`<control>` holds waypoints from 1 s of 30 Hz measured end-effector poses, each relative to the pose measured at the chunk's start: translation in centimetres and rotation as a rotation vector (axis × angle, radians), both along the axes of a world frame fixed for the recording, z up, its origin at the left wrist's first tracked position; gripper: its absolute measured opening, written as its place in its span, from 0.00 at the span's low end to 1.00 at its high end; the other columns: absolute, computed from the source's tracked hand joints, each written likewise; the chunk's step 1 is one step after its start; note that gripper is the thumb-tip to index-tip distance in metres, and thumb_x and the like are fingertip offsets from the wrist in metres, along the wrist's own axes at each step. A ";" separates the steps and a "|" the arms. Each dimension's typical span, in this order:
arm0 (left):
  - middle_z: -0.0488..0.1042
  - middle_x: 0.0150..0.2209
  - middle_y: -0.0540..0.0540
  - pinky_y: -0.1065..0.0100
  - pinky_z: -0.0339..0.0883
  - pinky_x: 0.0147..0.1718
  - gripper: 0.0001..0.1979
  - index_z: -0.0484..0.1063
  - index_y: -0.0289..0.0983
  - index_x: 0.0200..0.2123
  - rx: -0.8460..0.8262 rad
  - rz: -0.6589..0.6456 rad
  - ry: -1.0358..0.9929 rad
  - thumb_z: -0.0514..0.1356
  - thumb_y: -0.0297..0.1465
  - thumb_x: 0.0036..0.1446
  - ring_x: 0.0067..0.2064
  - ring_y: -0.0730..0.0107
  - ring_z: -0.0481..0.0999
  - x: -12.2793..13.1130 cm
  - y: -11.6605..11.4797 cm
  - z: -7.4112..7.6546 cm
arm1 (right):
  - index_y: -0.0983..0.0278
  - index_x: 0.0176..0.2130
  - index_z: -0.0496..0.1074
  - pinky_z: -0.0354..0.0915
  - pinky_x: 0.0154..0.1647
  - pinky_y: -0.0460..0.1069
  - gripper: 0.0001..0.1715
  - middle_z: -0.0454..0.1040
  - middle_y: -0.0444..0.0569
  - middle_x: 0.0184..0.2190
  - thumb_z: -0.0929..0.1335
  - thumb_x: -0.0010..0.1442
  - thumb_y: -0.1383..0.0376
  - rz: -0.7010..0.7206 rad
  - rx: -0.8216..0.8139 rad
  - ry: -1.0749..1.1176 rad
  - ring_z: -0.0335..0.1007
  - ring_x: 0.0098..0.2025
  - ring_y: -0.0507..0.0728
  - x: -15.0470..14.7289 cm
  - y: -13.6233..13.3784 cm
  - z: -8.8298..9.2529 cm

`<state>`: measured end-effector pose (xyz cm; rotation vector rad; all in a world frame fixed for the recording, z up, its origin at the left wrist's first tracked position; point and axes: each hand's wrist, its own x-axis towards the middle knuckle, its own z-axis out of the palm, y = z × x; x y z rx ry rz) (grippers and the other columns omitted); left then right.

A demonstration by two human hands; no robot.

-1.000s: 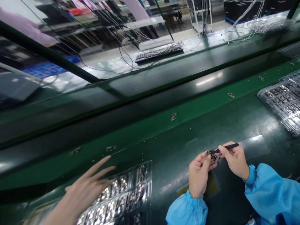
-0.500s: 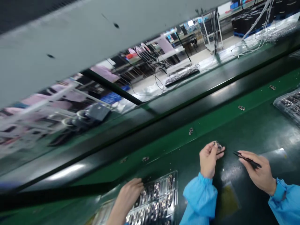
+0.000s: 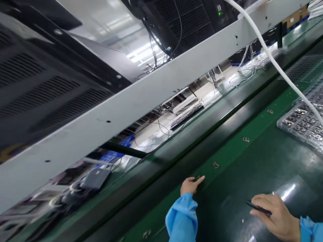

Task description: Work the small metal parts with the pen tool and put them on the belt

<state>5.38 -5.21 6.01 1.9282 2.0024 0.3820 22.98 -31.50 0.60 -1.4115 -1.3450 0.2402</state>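
My left hand (image 3: 191, 185) reaches forward to the lighter green strip of the conveyor (image 3: 227, 154). Its thumb and forefinger are pinched on a small circuit part (image 3: 199, 177) that touches the strip, and the other fingers are curled. My right hand (image 3: 276, 215) rests low at the right over the dark green bench top, closed around black tweezers (image 3: 258, 208) that point left. Both arms wear blue sleeves. Other small parts (image 3: 215, 164) lie spaced along the same strip.
A clear tray of circuit parts (image 3: 300, 124) sits at the right edge, with a white cable (image 3: 275, 64) hanging across it. A grey metal beam (image 3: 151, 94) crosses overhead. A keyboard (image 3: 186, 114) and loose wires lie on the far bench.
The view has tilted upward. My left hand moved forward from the bench to the conveyor strip with the part. My right hand dropped lower. The other person's hand and near tray left the view.
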 end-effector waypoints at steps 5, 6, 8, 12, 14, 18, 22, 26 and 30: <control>0.71 0.39 0.46 0.63 0.70 0.34 0.12 0.69 0.34 0.41 -0.093 -0.004 -0.017 0.56 0.35 0.58 0.37 0.67 0.73 -1.3 0.1 -0.6 | 0.61 0.40 0.74 0.72 0.30 0.45 0.11 0.78 0.49 0.29 0.64 0.61 0.61 0.026 0.030 0.019 0.76 0.29 0.54 0.3 -0.7 0.0; 0.71 0.41 0.46 0.62 0.69 0.36 0.13 0.69 0.33 0.42 -0.085 -0.006 -0.031 0.56 0.35 0.58 0.39 0.66 0.73 -1.4 0.1 -0.7 | 0.61 0.40 0.74 0.72 0.29 0.45 0.11 0.78 0.49 0.30 0.64 0.60 0.61 0.023 0.039 0.020 0.76 0.30 0.55 0.4 -0.8 -0.4; 0.70 0.44 0.44 0.59 0.69 0.39 0.14 0.67 0.35 0.45 -0.039 0.003 -0.062 0.56 0.35 0.58 0.41 0.66 0.72 -1.5 0.2 -0.8 | 0.59 0.41 0.73 0.73 0.29 0.46 0.10 0.78 0.48 0.32 0.66 0.58 0.61 0.032 0.048 0.027 0.77 0.31 0.56 0.7 -0.9 -1.4; 0.68 0.47 0.42 0.59 0.67 0.42 0.15 0.67 0.37 0.47 0.075 0.033 -0.112 0.56 0.35 0.58 0.44 0.64 0.71 -1.5 -0.5 -0.8 | 0.56 0.40 0.73 0.74 0.28 0.46 0.10 0.78 0.47 0.32 0.69 0.55 0.62 0.077 0.048 0.093 0.77 0.30 0.57 1.1 -0.8 -2.4; 0.69 0.47 0.42 0.59 0.67 0.41 0.14 0.67 0.37 0.47 0.118 0.030 -0.131 0.55 0.36 0.58 0.43 0.65 0.71 -1.4 -1.1 -0.4 | 0.57 0.38 0.74 0.73 0.27 0.46 0.09 0.78 0.47 0.31 0.69 0.54 0.60 0.080 0.047 0.137 0.76 0.30 0.58 1.3 -0.8 -2.1; 0.74 0.39 0.44 0.60 0.68 0.40 0.12 0.71 0.35 0.40 0.148 -0.041 -0.199 0.56 0.36 0.58 0.38 0.68 0.74 -1.2 -4.2 0.4 | 0.59 0.33 0.75 0.73 0.31 0.48 0.09 0.78 0.49 0.32 0.69 0.54 0.58 0.106 -0.064 0.186 0.76 0.33 0.59 2.0 -1.0 -0.2; 0.77 0.33 0.46 0.68 0.68 0.36 0.09 0.74 0.37 0.37 0.112 -0.114 -0.338 0.58 0.34 0.54 0.33 0.67 0.76 -1.8 -11.0 1.3 | 0.62 0.33 0.76 0.73 0.33 0.49 0.10 0.78 0.50 0.33 0.68 0.55 0.59 0.200 -0.328 0.287 0.76 0.35 0.59 2.8 -1.2 2.0; 0.78 0.32 0.48 0.70 0.68 0.35 0.06 0.74 0.41 0.34 0.042 -0.312 -0.347 0.60 0.32 0.52 0.33 0.66 0.76 -3.4 -19.7 2.1 | 0.65 0.31 0.74 0.71 0.29 0.47 0.10 0.77 0.48 0.27 0.69 0.53 0.59 0.367 -0.537 0.441 0.75 0.29 0.55 3.3 -1.2 3.2; 0.77 0.43 0.46 0.68 0.69 0.39 0.10 0.71 0.40 0.37 -0.019 -0.824 -0.209 0.52 0.26 0.56 0.39 0.66 0.76 -3.6 -27.8 1.3 | 0.66 0.30 0.72 0.70 0.27 0.45 0.11 0.76 0.46 0.23 0.70 0.53 0.59 0.517 -0.665 0.513 0.74 0.26 0.53 3.5 -1.3 3.6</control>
